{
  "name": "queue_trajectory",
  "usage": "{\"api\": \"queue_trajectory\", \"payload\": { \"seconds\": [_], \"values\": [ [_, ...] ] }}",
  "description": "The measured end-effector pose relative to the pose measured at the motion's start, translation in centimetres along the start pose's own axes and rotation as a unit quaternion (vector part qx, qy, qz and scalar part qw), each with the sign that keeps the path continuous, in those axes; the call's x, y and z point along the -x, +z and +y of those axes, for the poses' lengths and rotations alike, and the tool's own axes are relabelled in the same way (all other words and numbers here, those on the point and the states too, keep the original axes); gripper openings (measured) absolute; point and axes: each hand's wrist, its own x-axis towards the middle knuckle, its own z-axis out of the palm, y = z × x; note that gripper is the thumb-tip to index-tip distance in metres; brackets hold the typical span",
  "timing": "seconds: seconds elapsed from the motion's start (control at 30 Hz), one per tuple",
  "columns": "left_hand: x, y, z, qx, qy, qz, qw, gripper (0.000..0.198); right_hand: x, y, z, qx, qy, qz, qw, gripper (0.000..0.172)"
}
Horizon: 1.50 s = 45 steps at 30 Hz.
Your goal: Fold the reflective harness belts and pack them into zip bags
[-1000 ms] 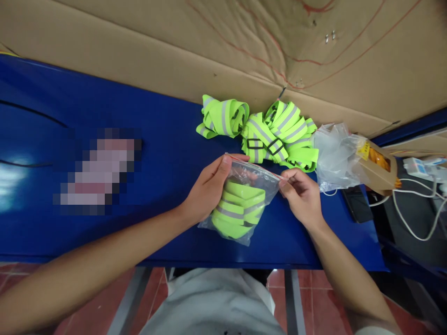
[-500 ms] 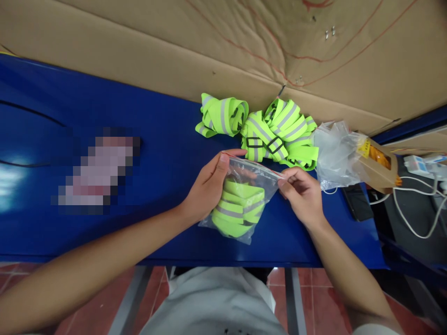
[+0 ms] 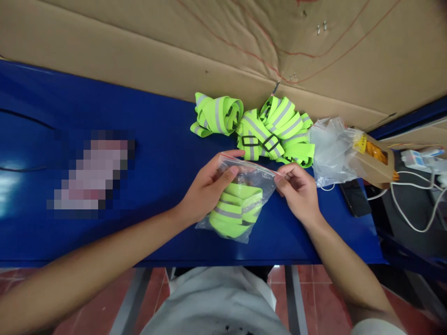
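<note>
A clear zip bag (image 3: 265,182) with a red line along its top edge is held up between my two hands. Inside it sits a folded neon-yellow reflective strap (image 3: 237,209) with grey stripes. My left hand (image 3: 213,186) grips the bag's left side, its thumb on the front face and its fingers behind. At the right end of the zip edge, my right hand (image 3: 297,188) pinches the bag between thumb and fingers. Just beyond the bag lie more bundled reflective straps (image 3: 279,128), some with black buckles, and another rolled bundle (image 3: 219,115).
Clear plastic bags (image 3: 330,149) lie to the right of the straps, against a cardboard box (image 3: 375,163) with orange contents. A black phone (image 3: 355,199) rests near the right end of the blue table (image 3: 157,135). White cables (image 3: 415,225) lie farther right. A blurred-out object (image 3: 92,172) is at left.
My left thumb has slid from the bag's top edge down onto its front face. My right hand still pinches the zip edge. The whole view has shifted slightly.
</note>
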Motion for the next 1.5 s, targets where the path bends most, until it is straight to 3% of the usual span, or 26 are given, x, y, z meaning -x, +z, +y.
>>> {"api": "queue_trajectory", "payload": {
  "seconds": [0.17,0.6,0.87,1.07,1.3,1.5],
  "values": [
    [-0.05,0.16,-0.08,0.022,-0.011,-0.014,1.0,0.04,-0.01,-0.03,0.02,0.034,-0.004,0.004,0.999,0.03],
    [-0.07,0.03,-0.48,0.044,-0.051,0.011,0.998,0.041,-0.14,-0.57,0.28,0.045,-0.023,-0.006,0.999,0.019],
    [0.15,0.29,-0.43,0.023,-0.026,0.002,0.999,0.041,-0.06,-0.03,-0.19,0.027,0.001,-0.015,1.0,0.013],
    [0.22,0.46,-0.52,-0.009,0.01,-0.015,1.0,0.044,-0.09,0.11,-0.18,0.029,-0.029,-0.02,0.999,0.012],
    [0.5,0.65,-0.22,-0.103,0.038,-0.006,0.994,0.043,0.13,-0.11,-0.45,0.048,-0.033,-0.051,0.997,0.009],
    [0.51,0.62,-0.43,-0.105,0.039,-0.019,0.994,0.044,-0.19,0.05,-0.52,0.019,0.041,-0.08,0.996,0.01]
  ]
}}
